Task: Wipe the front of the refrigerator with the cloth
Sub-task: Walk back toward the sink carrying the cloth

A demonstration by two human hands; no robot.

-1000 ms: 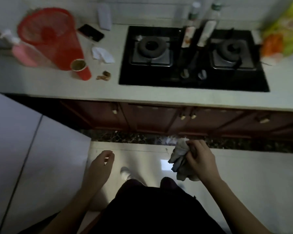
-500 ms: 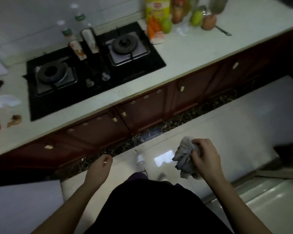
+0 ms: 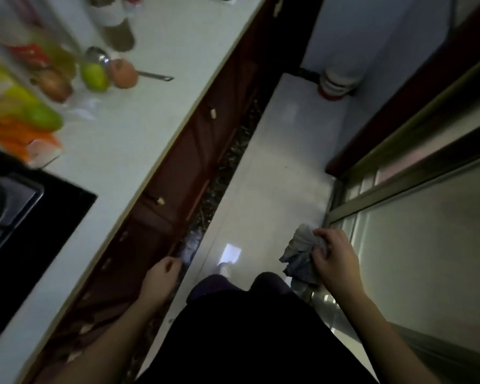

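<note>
Near right, the right hand (image 3: pixel 337 261) grips a bunched grey cloth (image 3: pixel 299 254) above the pale floor (image 3: pixel 275 162), just beside a glass sliding door (image 3: pixel 427 245). Near left, the left hand (image 3: pixel 161 278) hangs loosely curled and empty by the brown cabinets (image 3: pixel 178 173). Farther left, the white counter (image 3: pixel 139 120) carries green fruit (image 3: pixel 93 77) and a spoon (image 3: pixel 153 76).

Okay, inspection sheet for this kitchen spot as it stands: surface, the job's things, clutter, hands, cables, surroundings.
Surface: white countertop on the left, blurred; refrigerator not in view.
Job's things: grey cloth, bunched, held above the floor.
Clutter: green fruit, brownish round fruit, metal spoon, plus blurred packets and bottles on the countertop.
Hands: right hand has its grip round the cloth; left hand is loosely curled and holds nothing.
Cables: nothing seen.
Surroundings: black stove, dark red cabinets, pale floor, sliding glass door on the right.
</note>
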